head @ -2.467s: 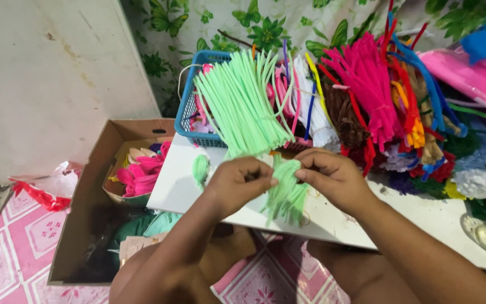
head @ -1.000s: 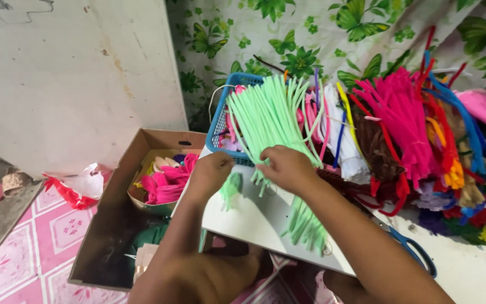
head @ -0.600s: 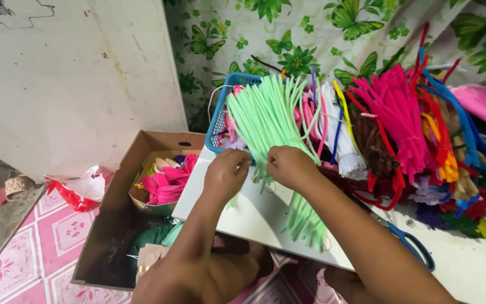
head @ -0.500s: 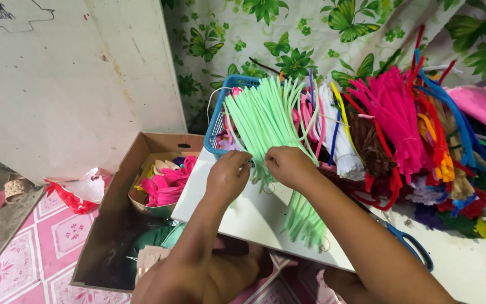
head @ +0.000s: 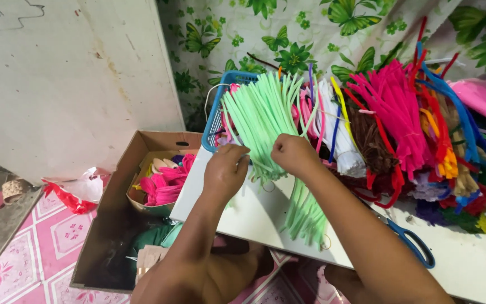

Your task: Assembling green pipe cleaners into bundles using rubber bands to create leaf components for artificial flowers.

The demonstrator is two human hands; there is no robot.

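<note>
My left hand [head: 225,169] and my right hand [head: 293,155] are side by side at the base of a big bundle of light green pipe cleaners [head: 262,115]. Both hands pinch stems of that bundle. The bundle fans up out of a blue plastic basket [head: 215,121]. Below my right hand a smaller bunch of light green pipe cleaners [head: 306,213] lies on the white board [head: 237,211]. What the fingertips grip is partly hidden by the hands.
Pink [head: 392,112], white [head: 341,146], brown, red and blue pipe cleaners pile up at the right. Blue-handled scissors [head: 414,245] lie on the board. An open cardboard box [head: 125,208] holding pink pieces [head: 164,183] stands on the pink tiled floor at the left.
Both hands have moved up from the small green bunch on the board to the base of the big green bundle. The view has shifted slightly.
</note>
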